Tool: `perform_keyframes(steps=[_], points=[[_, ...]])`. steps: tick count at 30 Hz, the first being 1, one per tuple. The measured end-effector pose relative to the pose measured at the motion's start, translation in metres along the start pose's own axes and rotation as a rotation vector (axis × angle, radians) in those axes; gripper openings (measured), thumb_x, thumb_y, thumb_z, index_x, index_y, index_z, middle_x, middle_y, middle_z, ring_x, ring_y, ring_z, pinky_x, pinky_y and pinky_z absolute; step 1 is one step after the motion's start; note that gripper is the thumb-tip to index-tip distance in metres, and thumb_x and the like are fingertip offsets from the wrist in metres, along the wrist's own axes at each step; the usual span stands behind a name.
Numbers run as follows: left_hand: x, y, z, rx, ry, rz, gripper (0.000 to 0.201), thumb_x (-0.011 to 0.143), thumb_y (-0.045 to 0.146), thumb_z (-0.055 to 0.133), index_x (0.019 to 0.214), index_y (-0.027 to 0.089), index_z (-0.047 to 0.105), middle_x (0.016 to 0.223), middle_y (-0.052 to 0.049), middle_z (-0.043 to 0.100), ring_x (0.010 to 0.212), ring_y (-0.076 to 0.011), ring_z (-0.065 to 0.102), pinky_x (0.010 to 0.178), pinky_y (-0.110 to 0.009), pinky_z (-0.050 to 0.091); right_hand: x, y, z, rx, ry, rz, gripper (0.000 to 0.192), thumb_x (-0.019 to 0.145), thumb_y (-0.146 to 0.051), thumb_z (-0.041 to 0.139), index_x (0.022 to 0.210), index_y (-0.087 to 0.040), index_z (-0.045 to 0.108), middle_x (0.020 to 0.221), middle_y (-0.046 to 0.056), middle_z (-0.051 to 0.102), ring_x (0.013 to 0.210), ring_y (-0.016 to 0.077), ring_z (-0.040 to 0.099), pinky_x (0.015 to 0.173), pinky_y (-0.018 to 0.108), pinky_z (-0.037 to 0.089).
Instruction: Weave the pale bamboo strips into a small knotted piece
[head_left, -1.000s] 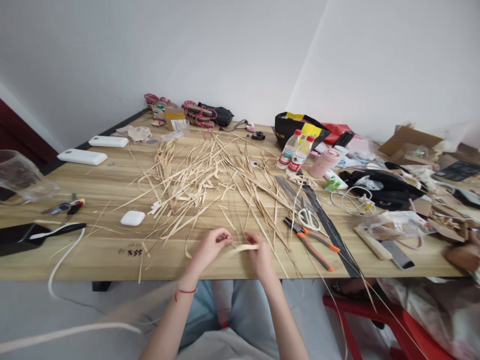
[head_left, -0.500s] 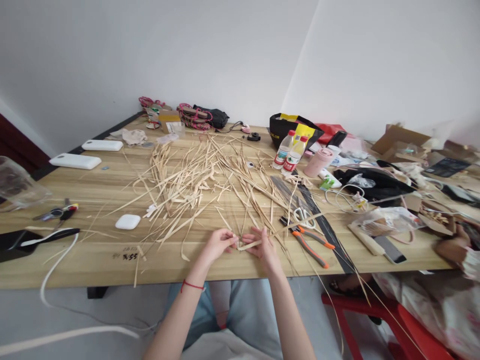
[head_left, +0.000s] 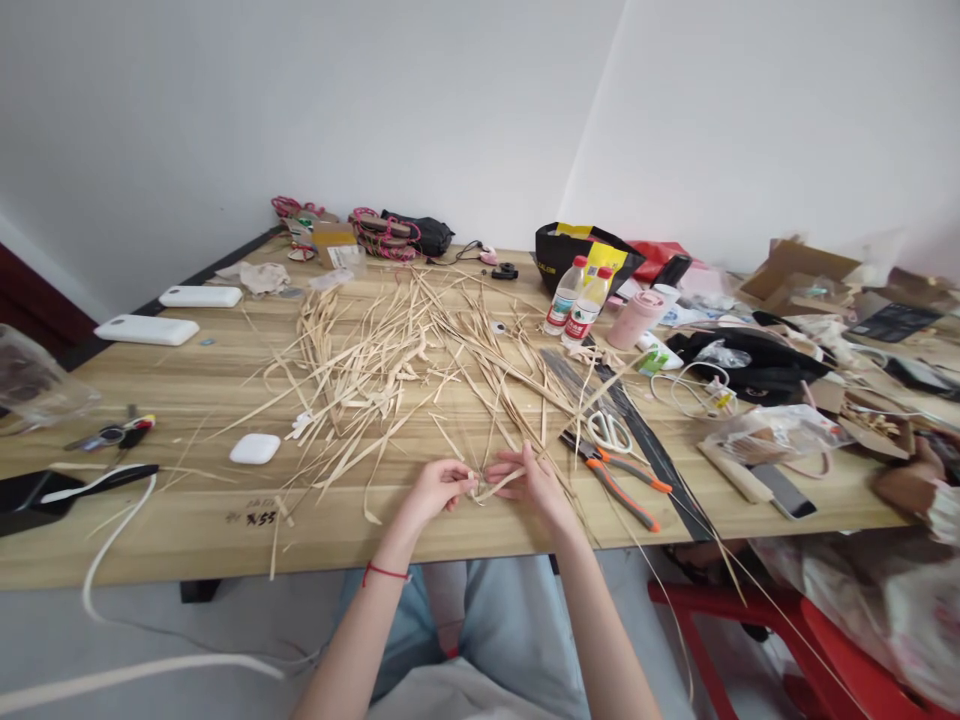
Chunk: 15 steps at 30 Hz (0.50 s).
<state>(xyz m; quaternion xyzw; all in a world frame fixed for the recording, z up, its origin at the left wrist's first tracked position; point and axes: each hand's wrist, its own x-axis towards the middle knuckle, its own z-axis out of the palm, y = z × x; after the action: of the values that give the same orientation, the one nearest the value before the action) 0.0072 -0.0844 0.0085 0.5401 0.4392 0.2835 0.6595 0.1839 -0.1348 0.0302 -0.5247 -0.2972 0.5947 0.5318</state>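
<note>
Our left hand (head_left: 442, 485) and right hand (head_left: 536, 485) face each other, just apart, near the front edge of the desk (head_left: 187, 530). We pinch left thumb and fingers together at the near end of a pale strip (head_left: 496, 489); it runs across the right fingers, and we cannot tell how firmly they grip it. Beyond lies a loose heap of similar strips (head_left: 367, 365). To the right we note orange-handled pliers (head_left: 626, 497), then white-handled scissors (head_left: 611, 432). Farther out, two red-capped bottles (head_left: 581, 322) stand between a black-and-yellow bag (head_left: 551, 262) and a pink cup (head_left: 636, 320). Left: a small white case (head_left: 255, 449).
</note>
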Motion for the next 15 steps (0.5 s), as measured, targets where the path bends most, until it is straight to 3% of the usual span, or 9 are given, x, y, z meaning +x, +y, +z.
perform_keyframes(steps=[6,9,12,15], points=[[-0.007,0.004,0.004,-0.106,0.005,-0.009,0.031,0.056,0.032,0.075,0.077,0.014,0.061,0.062,0.000,0.063,0.057,-0.0120,0.058,0.056,-0.024,0.047,0.004,-0.024,0.021,-0.179,-0.121,-0.054,0.049,0.081,-0.061,0.044,0.087,-0.018,0.068,0.077,0.010,0.072,0.067,0.0227,0.068,0.053,0.032,0.054],[-0.009,0.003,0.005,-0.154,0.042,0.029,0.032,0.057,0.030,0.075,0.080,0.014,0.059,0.069,-0.001,0.064,0.057,-0.0121,0.059,0.054,-0.025,0.047,0.009,-0.024,0.031,-0.247,-0.226,-0.066,0.039,0.074,-0.052,0.059,0.086,-0.016,0.066,0.074,0.007,0.070,0.062,0.0190,0.066,0.053,0.029,0.052],[-0.008,-0.001,0.005,-0.170,0.074,0.070,0.031,0.059,0.029,0.073,0.081,0.014,0.057,0.072,-0.002,0.063,0.057,-0.0122,0.059,0.050,-0.023,0.047,0.011,-0.016,0.033,-0.262,-0.318,-0.103,0.041,0.059,-0.037,0.076,0.092,-0.016,0.064,0.079,0.004,0.069,0.069,0.0177,0.066,0.062,0.029,0.052],[-0.007,-0.004,0.006,-0.155,0.113,0.091,0.029,0.063,0.030,0.070,0.083,0.014,0.057,0.073,-0.002,0.063,0.058,-0.0127,0.060,0.049,-0.023,0.048,0.005,-0.006,0.027,-0.249,-0.305,-0.187,0.050,0.052,-0.028,0.079,0.098,-0.018,0.062,0.093,0.005,0.067,0.085,0.0178,0.064,0.077,0.032,0.050]])
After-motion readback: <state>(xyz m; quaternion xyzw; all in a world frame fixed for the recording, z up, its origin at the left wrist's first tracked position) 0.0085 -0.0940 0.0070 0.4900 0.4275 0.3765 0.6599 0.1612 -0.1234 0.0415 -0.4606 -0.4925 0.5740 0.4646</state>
